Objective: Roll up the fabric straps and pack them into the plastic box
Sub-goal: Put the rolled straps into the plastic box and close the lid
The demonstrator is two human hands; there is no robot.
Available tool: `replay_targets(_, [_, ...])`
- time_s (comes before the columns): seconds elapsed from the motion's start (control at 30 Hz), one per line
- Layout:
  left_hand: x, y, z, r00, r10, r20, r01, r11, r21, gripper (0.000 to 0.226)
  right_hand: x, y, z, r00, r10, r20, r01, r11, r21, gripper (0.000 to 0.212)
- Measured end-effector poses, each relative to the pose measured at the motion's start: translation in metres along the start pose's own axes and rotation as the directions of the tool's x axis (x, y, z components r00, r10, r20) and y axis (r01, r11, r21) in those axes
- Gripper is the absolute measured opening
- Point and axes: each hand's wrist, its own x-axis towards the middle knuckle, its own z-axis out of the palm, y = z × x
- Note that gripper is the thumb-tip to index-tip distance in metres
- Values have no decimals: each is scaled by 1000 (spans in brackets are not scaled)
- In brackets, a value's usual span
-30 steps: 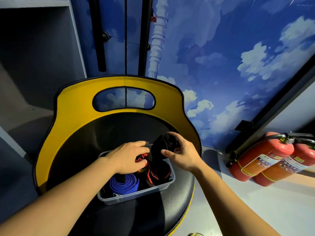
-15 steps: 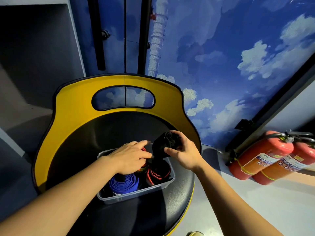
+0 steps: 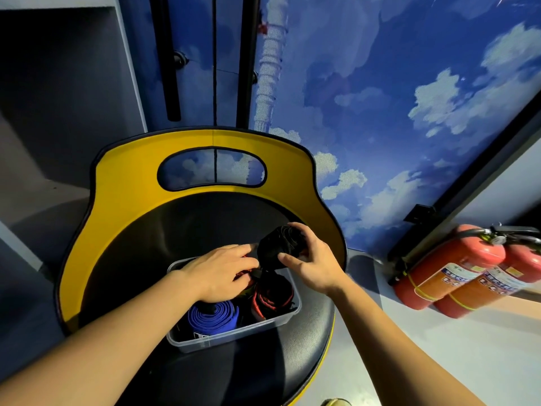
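Overhead, right hand (image 3: 314, 266) gripping soft black strap roll (image 3: 279, 243); left hand (image 3: 218, 272), fingers straight, inside clear plastic box (image 3: 234, 336).

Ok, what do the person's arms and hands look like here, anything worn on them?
Both forearms are bare right down to the frame's lower edge: no sleeves show. The left hand and right hand wear no gloves, and no rings, watch or wristband are visible. No markings or tape show on either arm.

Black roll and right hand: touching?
Touching. The head view shows the right hand gripping the black roll, thumb on its near side and fingers curled over its far side, above the box.
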Motion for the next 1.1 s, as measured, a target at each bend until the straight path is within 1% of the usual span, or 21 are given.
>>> replay_targets(0.13, [0,-3,1,1000,-26,-6,25,998,-54,43,0,6,-2,1000,0,28,0,999,-34,63])
replay_targets(0.27, [-2,-2,-1,997,-71,-7,70,993,-94,45,2,5,-1,995,-57,84,66,991,-118,65])
replay_targets(0.37, [-5,-4,0,997,-78,-20,76,991,-109,44,3,2,-2,988,-109,109,129,971,-203,68])
replay_targets(0.53, [-4,-6,3,996,-78,-34,73,989,-127,44,5,1,-1,984,-140,109,167,938,-304,69])
replay_targets(0.67, [-5,-8,5,995,-83,-45,77,988,-132,44,7,-1,6,973,-205,106,230,896,-381,69])
replay_targets(0.9, [-3,-14,9,997,-57,-52,51,992,-116,47,1,-3,15,943,-320,90,327,842,-430,71])
replay_targets(0.97, [-4,-15,9,997,-54,-50,48,992,-121,48,-1,-3,17,942,-325,81,327,839,-434,71])
replay_targets(1.1, [-5,-14,9,998,-34,-52,26,990,-137,41,-1,-4,17,945,-318,80,319,837,-444,69])
